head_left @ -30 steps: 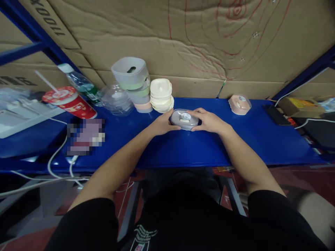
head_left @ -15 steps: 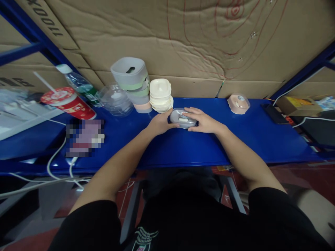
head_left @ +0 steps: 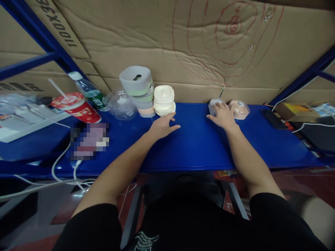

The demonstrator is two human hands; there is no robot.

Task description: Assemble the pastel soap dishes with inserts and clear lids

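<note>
A grey lidded container (head_left: pixel 213 105) stands at the back of the blue table (head_left: pixel 192 146), just left of a pink one (head_left: pixel 240 109) with a clear cover. My right hand (head_left: pixel 222 115) lies over the grey container with its fingers on it and partly hides it. My left hand (head_left: pixel 164 126) is in front of a stack of cream lids (head_left: pixel 164 96), fingers apart, with nothing in it. Left of the lids rises a stack of grey, green and pink containers (head_left: pixel 136 83). Clear covers (head_left: pixel 121 104) are piled beside that stack.
At the left are a red cup (head_left: pixel 80 108) with a straw, a plastic bottle (head_left: pixel 90 92), a blurred-out object (head_left: pixel 90 141) and white cables. A black phone-like object (head_left: pixel 274 119) and a cardboard box (head_left: pixel 297 111) are at the right. Cardboard stands behind the table.
My right hand has moved right with the grey container, now beside the pink one. My left hand has let go of that container and is apart from it. The view has shifted slightly.
</note>
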